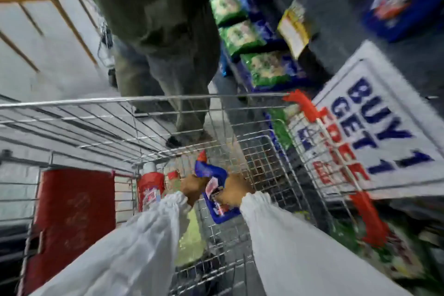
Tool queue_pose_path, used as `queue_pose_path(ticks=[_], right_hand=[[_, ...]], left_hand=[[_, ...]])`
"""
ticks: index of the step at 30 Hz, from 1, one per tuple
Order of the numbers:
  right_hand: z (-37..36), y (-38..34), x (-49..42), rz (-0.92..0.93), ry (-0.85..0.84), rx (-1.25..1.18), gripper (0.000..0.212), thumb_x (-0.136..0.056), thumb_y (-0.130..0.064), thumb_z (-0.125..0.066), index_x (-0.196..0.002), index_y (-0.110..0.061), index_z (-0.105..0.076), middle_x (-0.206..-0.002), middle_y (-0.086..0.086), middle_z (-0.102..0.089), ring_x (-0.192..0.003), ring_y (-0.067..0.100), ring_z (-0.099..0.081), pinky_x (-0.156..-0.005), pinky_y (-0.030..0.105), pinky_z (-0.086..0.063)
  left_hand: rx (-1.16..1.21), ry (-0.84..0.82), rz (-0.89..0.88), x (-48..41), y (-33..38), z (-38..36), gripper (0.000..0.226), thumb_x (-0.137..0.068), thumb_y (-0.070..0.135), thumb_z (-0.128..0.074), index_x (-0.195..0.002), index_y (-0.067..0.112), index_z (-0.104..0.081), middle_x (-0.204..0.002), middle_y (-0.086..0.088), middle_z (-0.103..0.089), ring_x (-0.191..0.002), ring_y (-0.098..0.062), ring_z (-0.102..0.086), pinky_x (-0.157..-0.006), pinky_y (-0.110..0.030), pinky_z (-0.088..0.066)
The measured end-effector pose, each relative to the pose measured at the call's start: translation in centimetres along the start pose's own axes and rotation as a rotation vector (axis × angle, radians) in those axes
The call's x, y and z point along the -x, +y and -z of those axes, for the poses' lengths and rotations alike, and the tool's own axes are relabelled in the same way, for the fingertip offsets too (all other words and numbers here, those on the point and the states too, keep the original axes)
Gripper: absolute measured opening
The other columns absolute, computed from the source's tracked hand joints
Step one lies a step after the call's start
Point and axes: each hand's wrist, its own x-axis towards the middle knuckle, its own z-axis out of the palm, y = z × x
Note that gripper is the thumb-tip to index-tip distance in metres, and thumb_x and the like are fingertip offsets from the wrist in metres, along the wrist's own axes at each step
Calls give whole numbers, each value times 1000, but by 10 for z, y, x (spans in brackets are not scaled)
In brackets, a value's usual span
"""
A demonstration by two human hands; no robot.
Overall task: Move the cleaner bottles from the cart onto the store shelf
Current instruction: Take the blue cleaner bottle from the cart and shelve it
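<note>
Both my arms, in white sleeves, reach down into the wire cart [168,98]. A blue cleaner bottle [211,175] with a red cap lies tilted inside the cart. My left hand [192,187] grips its neck end and my right hand [234,191] grips its body. Just left of my left hand stands a red bottle [151,187] with a white cap, upright in the cart, and a yellowish bottle [189,235] shows partly under my left sleeve. The picture is blurred by motion.
A person in olive trousers [168,55] stands just beyond the cart's far rim. The store shelf [264,55] with green and blue packs runs along the right. A white "BUY 1 GET 1 FREE" sign [384,127] hangs beside the cart's red-cornered right side. A red panel [72,211] sits at the cart's left.
</note>
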Motion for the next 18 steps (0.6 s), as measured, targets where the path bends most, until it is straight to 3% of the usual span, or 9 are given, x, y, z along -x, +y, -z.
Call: queue_pose_path(ticks=[2,4,6,10,12,14,16,18], right_hand=[[-21,10,-26,-79,6,-55,36,-86,-28,-53,-113,-4,-58,-119,22,-62,-110,37,-60,-82,34,-47],[-41,24,-43,-126,29,-131,45,-78,-31,-59,-116,-7,-55,-117,20,-62,-108,37,-60,-79,35,-47],[-54,35,-55,-135,50,-186,54,-72,-32,-65,-120,-10,-52,-116,18,-62,-105,36,-62,-76,33,-46],[-55,44,-67,-86,136,-247,66,-50,-41,-65,-112,-19,-58,-105,14,-68,-95,33,-66,-80,38,-54],[-49,47,-65,-79,93,-253,68,-49,-30,-73,-114,-18,-57,-105,12,-69,-95,32,-66,-81,35,-53],[-37,50,-58,-84,72,-282,72,-46,-22,-79,-113,-18,-56,-105,8,-70,-94,30,-67,-83,40,-55],[-21,51,-45,-58,59,-304,75,-38,-27,-81,-109,-20,-57,-100,5,-72,-89,28,-68,-81,44,-57],[-4,52,-25,-4,71,-345,72,-32,-32,-80,-102,-23,-61,-95,4,-74,-85,26,-70,-79,46,-57]], left_hand=[[-24,-2,88,-27,-19,-8,48,-93,27,-52,-116,-15,-56,-126,-33,-56,-118,-42,-54,-45,-9,-39],[-25,-46,162,-56,-42,-19,68,-80,46,-54,-114,-13,-58,-122,-35,-58,-114,-43,-56,-65,-23,-47],[-28,-20,202,-68,-50,-25,69,-81,50,-57,-108,-13,-60,-115,-36,-61,-106,-43,-60,-73,-37,-44],[-8,62,205,-79,-48,-29,58,-83,48,-60,-95,-9,-66,-102,-32,-66,-93,-40,-64,-73,-39,-47],[36,48,181,-74,-47,-30,61,-70,62,-65,-84,2,-68,-90,-23,-69,-85,-35,-67,-72,-37,-49],[133,4,145,-74,-54,-29,70,-49,75,-68,-78,11,-70,-84,-14,-73,-79,-31,-69,-73,-36,-52],[254,-62,108,-60,-44,-26,65,-50,68,-74,-88,15,-71,-92,-12,-75,-83,-28,-70,-79,-40,-56],[345,-145,37,-30,-18,-21,43,-68,48,-75,-92,13,-70,-95,-13,-74,-81,-26,-69,-78,-40,-56]])
